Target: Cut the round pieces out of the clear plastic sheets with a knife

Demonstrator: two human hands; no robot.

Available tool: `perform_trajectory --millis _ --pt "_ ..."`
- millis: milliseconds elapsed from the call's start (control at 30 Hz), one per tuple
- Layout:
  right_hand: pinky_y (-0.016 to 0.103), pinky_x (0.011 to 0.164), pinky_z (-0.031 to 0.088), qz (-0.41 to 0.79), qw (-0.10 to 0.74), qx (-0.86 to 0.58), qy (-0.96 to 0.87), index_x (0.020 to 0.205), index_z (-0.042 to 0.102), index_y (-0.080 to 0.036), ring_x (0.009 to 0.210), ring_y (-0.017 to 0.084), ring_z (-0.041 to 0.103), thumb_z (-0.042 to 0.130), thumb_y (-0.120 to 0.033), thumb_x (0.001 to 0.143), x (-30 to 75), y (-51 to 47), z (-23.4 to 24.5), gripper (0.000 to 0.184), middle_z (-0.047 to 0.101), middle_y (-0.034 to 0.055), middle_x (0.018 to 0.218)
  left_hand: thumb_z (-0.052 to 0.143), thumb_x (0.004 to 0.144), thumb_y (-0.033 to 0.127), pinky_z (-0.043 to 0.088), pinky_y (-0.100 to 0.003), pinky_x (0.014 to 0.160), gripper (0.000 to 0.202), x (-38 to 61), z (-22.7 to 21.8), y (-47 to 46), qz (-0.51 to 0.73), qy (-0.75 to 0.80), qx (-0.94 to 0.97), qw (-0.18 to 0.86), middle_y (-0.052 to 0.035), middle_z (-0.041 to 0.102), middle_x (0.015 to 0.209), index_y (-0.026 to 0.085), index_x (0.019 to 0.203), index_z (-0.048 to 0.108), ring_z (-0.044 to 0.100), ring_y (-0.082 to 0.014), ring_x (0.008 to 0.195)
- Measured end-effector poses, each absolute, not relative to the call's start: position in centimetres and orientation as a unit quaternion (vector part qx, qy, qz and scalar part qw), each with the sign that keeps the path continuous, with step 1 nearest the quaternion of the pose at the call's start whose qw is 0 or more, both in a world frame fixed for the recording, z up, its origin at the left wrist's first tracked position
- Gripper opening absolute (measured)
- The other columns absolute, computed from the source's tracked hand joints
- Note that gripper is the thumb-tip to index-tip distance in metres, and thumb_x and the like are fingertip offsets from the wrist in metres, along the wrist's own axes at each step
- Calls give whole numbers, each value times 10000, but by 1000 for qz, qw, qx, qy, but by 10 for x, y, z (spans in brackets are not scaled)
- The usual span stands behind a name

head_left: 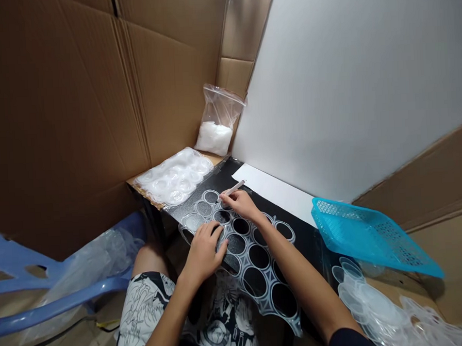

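Observation:
A translucent plastic sheet with rows of round holes (244,259) lies over a black tabletop (226,174), and its near edge hangs past the table toward my lap. My left hand (207,247) rests on the sheet with its fingers apart, pressing near the left side. Pinched in my right hand (241,203) is a slim white pen-like tool (235,187), its lower end at a small ring near the far edge of the sheet. Whether that tip is a blade or a nib is too small to tell. One circle left of my hands looks frosted, unlike the dark openings.
Stacked ringed plastic sheets (177,177) lie at the far left, before a zip bag of white material (214,136). A white paper strip (280,192) runs along the wall. At right are a blue basket (368,233) and loose clear discs (371,302). A blue chair (63,305) stands left.

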State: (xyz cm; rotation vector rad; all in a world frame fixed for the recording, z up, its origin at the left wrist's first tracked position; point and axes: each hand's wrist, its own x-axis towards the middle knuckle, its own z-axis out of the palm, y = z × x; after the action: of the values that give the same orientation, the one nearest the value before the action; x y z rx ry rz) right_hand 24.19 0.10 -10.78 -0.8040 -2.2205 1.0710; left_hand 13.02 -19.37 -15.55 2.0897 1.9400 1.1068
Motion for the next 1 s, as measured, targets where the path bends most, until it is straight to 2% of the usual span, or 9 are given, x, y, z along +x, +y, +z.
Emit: perform_trajectory --millis 100,200,267,400,633,833,1000 --pt "270 742 506 361 287 -281 -842 911 748 -137 799 175 675 592 -465 950 225 9 -117 365 766 94 957 560 1001 314 484 -477 1078 270 126 -145 -187 337 632 695 55 -98 662 1288 218 1219 686 602 -275 1207" --pt "272 776 513 353 268 -251 -861 922 735 -141 843 177 675 556 -443 976 216 13 -128 356 759 99 1007 507 1017 269 467 -475 1085 253 115 -140 -172 328 629 703 43 -96 662 1289 224 1173 700 599 -265 1223" --pt "275 799 514 354 262 -244 -864 938 734 -148 856 174 674 553 -432 985 215 14 -134 340 757 91 1030 502 1013 253 450 -476 1112 278 106 -142 -161 325 649 687 21 -112 639 1346 211 1217 685 569 -275 1283" --pt "288 879 512 368 286 -254 -848 958 751 -176 914 176 694 588 -402 977 219 11 -142 279 766 65 1066 548 994 328 400 -512 1175 349 96 -154 -151 285 690 665 -4 -115 596 1440 217 1311 640 517 -305 1366" --pt "328 976 513 387 271 -263 -841 984 776 -201 1010 216 722 609 -383 966 218 8 -142 248 786 65 1070 540 996 366 343 -522 1215 368 100 -156 -155 262 699 665 -12 -87 585 1479 234 1331 617 490 -296 1400" --pt "307 878 535 406 288 -267 -825 970 771 -182 921 201 725 617 -408 959 218 9 -142 274 784 71 1070 539 992 383 337 -526 1216 390 98 -154 -154 256 694 673 -7 -88 578 1488 244 1349 613 478 -300 1416" --pt "307 946 505 336 273 -252 -866 957 771 -207 995 204 715 588 -345 986 217 4 -144 231 782 49 1098 515 1000 384 329 -536 1222 395 97 -154 -155 252 693 675 -10 -88 572 1498 248 1359 610 474 -305 1420"
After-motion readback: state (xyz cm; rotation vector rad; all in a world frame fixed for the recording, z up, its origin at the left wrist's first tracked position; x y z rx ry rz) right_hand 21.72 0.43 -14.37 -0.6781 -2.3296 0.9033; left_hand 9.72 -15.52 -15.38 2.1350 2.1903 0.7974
